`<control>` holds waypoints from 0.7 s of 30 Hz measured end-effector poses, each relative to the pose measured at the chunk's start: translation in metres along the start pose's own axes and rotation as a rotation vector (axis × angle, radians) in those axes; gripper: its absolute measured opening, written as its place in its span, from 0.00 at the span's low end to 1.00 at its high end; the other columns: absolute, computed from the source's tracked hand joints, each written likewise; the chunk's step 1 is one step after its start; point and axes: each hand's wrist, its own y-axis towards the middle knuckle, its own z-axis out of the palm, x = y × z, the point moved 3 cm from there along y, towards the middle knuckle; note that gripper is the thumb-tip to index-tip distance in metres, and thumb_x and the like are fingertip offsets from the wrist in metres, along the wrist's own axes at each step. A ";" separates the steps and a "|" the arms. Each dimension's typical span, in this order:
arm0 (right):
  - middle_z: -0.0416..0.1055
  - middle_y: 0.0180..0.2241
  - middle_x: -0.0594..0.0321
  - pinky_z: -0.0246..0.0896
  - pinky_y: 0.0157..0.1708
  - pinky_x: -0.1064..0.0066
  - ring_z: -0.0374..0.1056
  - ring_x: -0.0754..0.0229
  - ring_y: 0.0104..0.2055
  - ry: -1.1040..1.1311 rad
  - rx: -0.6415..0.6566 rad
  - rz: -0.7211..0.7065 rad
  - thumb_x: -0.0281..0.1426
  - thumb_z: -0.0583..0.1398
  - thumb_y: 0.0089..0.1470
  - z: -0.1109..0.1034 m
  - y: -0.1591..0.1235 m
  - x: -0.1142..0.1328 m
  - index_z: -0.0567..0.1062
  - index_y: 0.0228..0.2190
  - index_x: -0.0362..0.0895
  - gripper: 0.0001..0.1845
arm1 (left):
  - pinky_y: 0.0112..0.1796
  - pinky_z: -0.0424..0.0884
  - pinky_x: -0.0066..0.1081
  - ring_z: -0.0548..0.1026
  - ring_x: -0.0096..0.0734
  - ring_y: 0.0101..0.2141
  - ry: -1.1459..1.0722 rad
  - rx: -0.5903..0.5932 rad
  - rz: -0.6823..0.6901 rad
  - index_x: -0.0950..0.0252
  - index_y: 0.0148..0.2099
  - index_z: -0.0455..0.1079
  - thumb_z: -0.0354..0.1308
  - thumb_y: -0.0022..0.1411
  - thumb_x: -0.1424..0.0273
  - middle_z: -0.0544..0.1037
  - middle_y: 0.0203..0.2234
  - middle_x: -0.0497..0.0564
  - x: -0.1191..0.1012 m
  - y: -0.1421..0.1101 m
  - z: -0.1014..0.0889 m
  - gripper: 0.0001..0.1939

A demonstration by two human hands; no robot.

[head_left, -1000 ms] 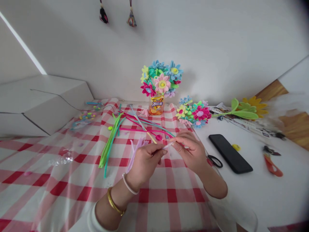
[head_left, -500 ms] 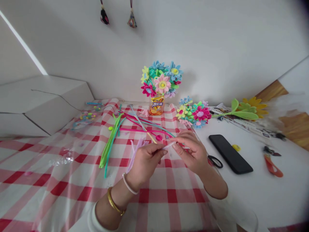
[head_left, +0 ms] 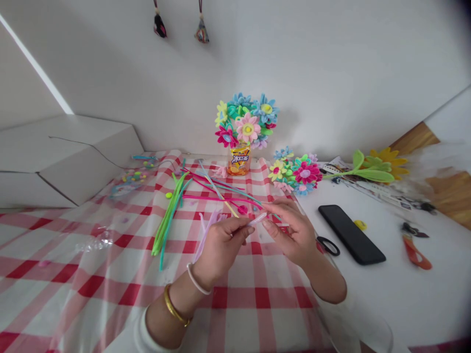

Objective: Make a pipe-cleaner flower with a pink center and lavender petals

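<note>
My left hand (head_left: pixel 226 245) is closed, with thumb and fingertips pinching a short pale pink pipe cleaner (head_left: pixel 258 219) whose free end points to the right. At that end is my right hand (head_left: pixel 290 228), thumb and index finger apart around the tip; I cannot tell whether they touch it. Below the hands lie lilac pipe cleaners (head_left: pixel 206 235), partly covered by my left hand. Just beyond are magenta pipe cleaners (head_left: pixel 217 198) and a round magenta pom-pom (head_left: pixel 242 210). Beside my right wrist shows a black scissor handle (head_left: pixel 328 246), the rest mostly hidden.
Green pipe cleaners (head_left: pixel 167 218) lie to the left on the checked tablecloth (head_left: pixel 128 294). A flower-filled drink container (head_left: pixel 238 161) stands at the back, with a fuzzy bouquet (head_left: pixel 300 172) beside it. At right are a black phone (head_left: pixel 351 234) and a sunflower (head_left: pixel 392 164); a white box (head_left: pixel 69 157) is far left.
The right thumb and index finger have parted slightly from the pipe cleaner's end, and its tip now tilts up a little more. The left hand keeps its pinch.
</note>
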 end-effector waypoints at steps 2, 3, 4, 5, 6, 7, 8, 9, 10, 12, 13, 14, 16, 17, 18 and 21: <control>0.72 0.41 0.57 0.62 0.45 0.58 0.64 0.53 0.46 0.025 -0.002 0.026 0.28 0.58 0.50 0.001 -0.002 -0.002 0.70 0.47 0.47 0.19 | 0.24 0.64 0.23 0.65 0.22 0.21 0.007 -0.003 0.005 0.64 0.36 0.74 0.54 0.57 0.67 0.69 0.18 0.45 0.000 0.000 0.000 0.09; 0.72 0.41 0.57 0.62 0.45 0.58 0.65 0.53 0.46 0.037 -0.005 0.034 0.28 0.58 0.51 0.001 -0.002 -0.003 0.69 0.47 0.47 0.20 | 0.24 0.64 0.23 0.65 0.22 0.21 0.010 -0.005 0.006 0.64 0.36 0.74 0.54 0.57 0.67 0.68 0.18 0.45 0.001 0.000 0.000 0.09; 0.72 0.42 0.57 0.63 0.45 0.58 0.65 0.53 0.46 0.048 -0.009 0.036 0.28 0.58 0.51 0.001 -0.003 -0.003 0.69 0.47 0.48 0.20 | 0.24 0.64 0.23 0.65 0.22 0.21 0.015 -0.007 0.009 0.64 0.36 0.74 0.54 0.57 0.67 0.68 0.18 0.45 0.001 0.000 0.000 0.09; 0.72 0.41 0.58 0.62 0.45 0.57 0.65 0.53 0.46 0.056 -0.014 0.035 0.27 0.58 0.51 0.001 -0.003 -0.003 0.69 0.47 0.48 0.19 | 0.24 0.63 0.23 0.65 0.22 0.21 0.021 -0.008 0.014 0.64 0.36 0.74 0.54 0.57 0.67 0.68 0.18 0.45 0.001 0.000 -0.001 0.09; 0.73 0.41 0.58 0.62 0.46 0.57 0.65 0.53 0.46 0.062 -0.017 0.031 0.27 0.58 0.51 0.001 -0.004 -0.003 0.69 0.47 0.48 0.19 | 0.24 0.63 0.23 0.64 0.22 0.21 0.028 -0.007 0.021 0.64 0.37 0.74 0.54 0.57 0.67 0.68 0.18 0.45 0.001 0.000 -0.001 0.09; 0.73 0.40 0.59 0.62 0.47 0.56 0.65 0.53 0.46 0.067 -0.016 0.027 0.27 0.58 0.51 0.001 -0.004 -0.003 0.69 0.47 0.48 0.19 | 0.24 0.63 0.23 0.64 0.22 0.21 0.036 -0.005 0.029 0.64 0.37 0.74 0.54 0.58 0.67 0.68 0.19 0.45 0.000 0.000 -0.001 0.09; 0.73 0.40 0.59 0.61 0.47 0.56 0.65 0.53 0.46 0.071 -0.013 0.025 0.27 0.58 0.51 0.001 -0.004 -0.004 0.69 0.47 0.48 0.20 | 0.24 0.63 0.23 0.64 0.22 0.22 0.044 -0.002 0.040 0.64 0.37 0.74 0.54 0.58 0.67 0.68 0.19 0.45 0.000 0.000 -0.001 0.09; 0.74 0.39 0.59 0.61 0.48 0.56 0.65 0.54 0.46 0.074 -0.010 0.024 0.27 0.58 0.51 0.001 -0.004 -0.004 0.69 0.47 0.48 0.20 | 0.24 0.63 0.23 0.65 0.23 0.22 0.050 0.000 0.053 0.64 0.37 0.74 0.54 0.58 0.68 0.68 0.19 0.45 0.000 0.001 -0.001 0.09; 0.74 0.39 0.59 0.62 0.48 0.56 0.65 0.54 0.46 0.075 -0.008 0.023 0.27 0.58 0.51 0.001 -0.004 -0.004 0.69 0.47 0.48 0.20 | 0.25 0.63 0.23 0.65 0.23 0.22 0.056 0.001 0.065 0.63 0.37 0.73 0.54 0.58 0.68 0.69 0.19 0.45 -0.001 0.001 -0.001 0.09; 0.74 0.38 0.60 0.63 0.46 0.57 0.65 0.54 0.47 0.071 -0.011 0.021 0.27 0.58 0.52 0.001 -0.004 -0.005 0.69 0.47 0.49 0.19 | 0.25 0.64 0.23 0.66 0.23 0.23 0.070 0.003 0.084 0.63 0.38 0.73 0.54 0.58 0.69 0.70 0.20 0.45 -0.001 0.001 -0.002 0.08; 0.74 0.38 0.59 0.64 0.45 0.58 0.65 0.54 0.47 0.065 -0.013 0.022 0.27 0.58 0.52 0.001 -0.005 -0.006 0.70 0.46 0.49 0.19 | 0.26 0.64 0.23 0.66 0.23 0.23 0.078 0.002 0.090 0.63 0.38 0.73 0.54 0.58 0.69 0.71 0.21 0.46 -0.001 0.001 -0.002 0.08; 0.74 0.38 0.59 0.65 0.43 0.59 0.65 0.54 0.46 0.061 -0.015 0.023 0.27 0.58 0.51 0.001 -0.005 -0.006 0.70 0.46 0.49 0.18 | 0.26 0.64 0.23 0.66 0.23 0.23 0.086 0.000 0.095 0.63 0.38 0.73 0.54 0.58 0.69 0.71 0.21 0.46 -0.001 0.002 -0.002 0.08; 0.73 0.38 0.59 0.68 0.40 0.61 0.66 0.54 0.45 0.063 -0.015 0.034 0.27 0.58 0.51 0.002 -0.006 -0.008 0.71 0.45 0.49 0.18 | 0.26 0.64 0.23 0.66 0.23 0.23 0.099 -0.005 0.106 0.63 0.38 0.73 0.54 0.58 0.70 0.72 0.21 0.46 -0.001 0.001 -0.002 0.08; 0.73 0.38 0.59 0.69 0.38 0.63 0.66 0.55 0.44 0.068 -0.016 0.042 0.27 0.58 0.51 0.002 -0.006 -0.008 0.71 0.45 0.49 0.18 | 0.26 0.64 0.23 0.67 0.23 0.23 0.105 -0.008 0.111 0.63 0.38 0.73 0.54 0.58 0.70 0.72 0.21 0.45 0.000 0.001 -0.002 0.08; 0.73 0.38 0.59 0.69 0.36 0.64 0.66 0.55 0.43 0.074 -0.015 0.051 0.26 0.58 0.51 0.002 -0.006 -0.009 0.71 0.45 0.49 0.18 | 0.25 0.64 0.23 0.67 0.23 0.23 0.110 -0.011 0.114 0.63 0.38 0.73 0.54 0.58 0.70 0.72 0.21 0.45 0.000 0.001 -0.002 0.08; 0.73 0.37 0.60 0.70 0.31 0.68 0.67 0.56 0.43 0.085 -0.017 0.072 0.26 0.59 0.50 0.002 -0.007 -0.009 0.72 0.44 0.50 0.17 | 0.25 0.64 0.23 0.67 0.23 0.23 0.120 -0.018 0.112 0.62 0.38 0.73 0.54 0.57 0.70 0.73 0.22 0.46 0.000 0.001 -0.002 0.08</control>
